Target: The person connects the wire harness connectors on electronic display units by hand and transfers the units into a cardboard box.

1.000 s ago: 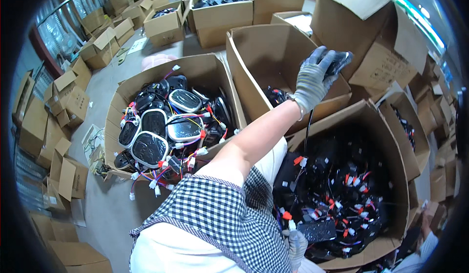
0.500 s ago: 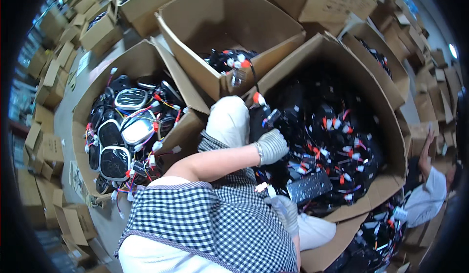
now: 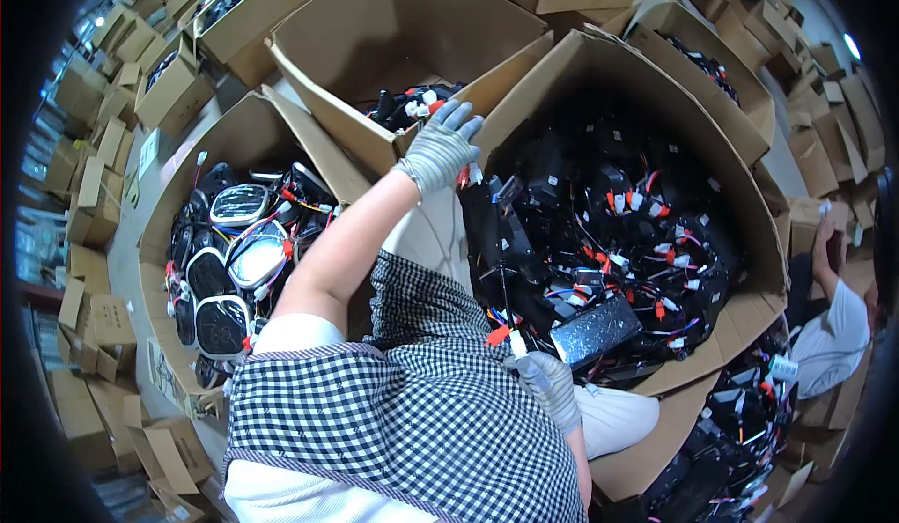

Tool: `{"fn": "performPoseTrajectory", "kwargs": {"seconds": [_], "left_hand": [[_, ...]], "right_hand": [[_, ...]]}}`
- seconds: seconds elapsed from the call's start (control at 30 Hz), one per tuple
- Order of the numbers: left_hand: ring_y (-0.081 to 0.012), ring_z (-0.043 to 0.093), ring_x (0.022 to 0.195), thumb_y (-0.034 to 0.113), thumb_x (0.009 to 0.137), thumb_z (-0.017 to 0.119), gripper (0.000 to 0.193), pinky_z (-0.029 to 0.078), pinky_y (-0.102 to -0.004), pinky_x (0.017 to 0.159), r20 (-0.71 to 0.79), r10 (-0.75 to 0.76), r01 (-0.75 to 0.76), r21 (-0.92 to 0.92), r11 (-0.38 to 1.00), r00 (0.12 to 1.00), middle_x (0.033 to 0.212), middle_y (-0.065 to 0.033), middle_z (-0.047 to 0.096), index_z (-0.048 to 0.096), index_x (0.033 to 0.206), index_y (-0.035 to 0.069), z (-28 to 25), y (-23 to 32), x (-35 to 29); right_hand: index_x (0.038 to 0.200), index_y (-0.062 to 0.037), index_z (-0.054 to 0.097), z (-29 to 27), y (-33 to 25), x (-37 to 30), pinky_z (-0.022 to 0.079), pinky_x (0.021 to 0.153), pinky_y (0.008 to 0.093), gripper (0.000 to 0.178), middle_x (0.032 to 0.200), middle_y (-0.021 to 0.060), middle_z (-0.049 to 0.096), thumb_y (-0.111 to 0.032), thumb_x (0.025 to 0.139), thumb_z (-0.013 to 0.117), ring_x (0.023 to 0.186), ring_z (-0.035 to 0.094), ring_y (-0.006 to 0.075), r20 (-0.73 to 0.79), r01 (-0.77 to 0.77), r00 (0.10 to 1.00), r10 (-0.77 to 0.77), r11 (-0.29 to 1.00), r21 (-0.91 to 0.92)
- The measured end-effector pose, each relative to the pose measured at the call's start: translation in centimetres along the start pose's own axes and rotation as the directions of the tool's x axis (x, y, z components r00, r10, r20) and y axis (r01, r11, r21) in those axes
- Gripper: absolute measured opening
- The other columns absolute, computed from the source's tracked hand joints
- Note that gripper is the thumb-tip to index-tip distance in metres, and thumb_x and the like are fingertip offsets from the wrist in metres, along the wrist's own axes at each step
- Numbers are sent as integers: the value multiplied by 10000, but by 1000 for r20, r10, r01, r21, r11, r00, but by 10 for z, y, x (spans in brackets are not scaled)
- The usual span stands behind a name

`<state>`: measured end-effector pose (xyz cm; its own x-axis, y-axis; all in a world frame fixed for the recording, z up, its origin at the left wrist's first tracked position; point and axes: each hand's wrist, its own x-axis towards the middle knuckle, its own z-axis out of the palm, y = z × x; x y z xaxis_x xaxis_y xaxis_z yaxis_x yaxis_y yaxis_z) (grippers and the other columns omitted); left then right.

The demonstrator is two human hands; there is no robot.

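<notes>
My left hand (image 3: 440, 148), in a striped grey glove, reaches to the near rim of the far middle carton (image 3: 375, 134). Its fingers are stretched out; a red and white connector (image 3: 469, 176) hangs just below them. My right hand (image 3: 548, 383), gloved alike, is closed at the white plug (image 3: 518, 343) of a cable beside a red plug (image 3: 497, 336). Its dark lead runs up into the large right carton (image 3: 758, 331), among black units with coloured wires. Beside that hand lies a black rectangular unit (image 3: 596, 329) in glossy film.
A carton (image 3: 154, 284) at the left holds white-rimmed display panels (image 3: 223, 324) with wires. Another carton (image 3: 613, 471) of black parts stands at the lower right. Beyond it, a person's arm and pale sleeve (image 3: 832, 336) show. Many cartons stand around.
My left hand has moved from the right carton up and left to the far middle carton's rim, its fingers now stretched out. My right hand stays low, at the white plug.
</notes>
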<state>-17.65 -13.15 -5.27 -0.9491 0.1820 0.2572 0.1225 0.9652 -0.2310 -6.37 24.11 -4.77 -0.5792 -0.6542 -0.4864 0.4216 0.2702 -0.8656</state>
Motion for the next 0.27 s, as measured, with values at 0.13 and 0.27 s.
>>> {"fn": "performPoseTrajectory", "kwargs": {"seconds": [0.13,0.27], "left_hand": [[-263,601,901,49,634,647,237,464,-349,778,106,-162,186,-280,942,981,866,-74,641,649,859,124,-53,-8,20],[-282,616,858,51,646,655,280,472,-363,748,-132,-84,16,-448,894,988,838,-99,648,645,921,105,-96,38,18]], "right_hand": [[929,0,661,-7,0,-8,274,481,188,471,579,-69,441,-457,889,553,516,357,14,-152,124,982,-114,991,59],[953,23,634,-8,-7,-7,230,435,200,481,506,-83,391,-447,855,604,446,313,14,-330,99,944,-17,967,234]]}}
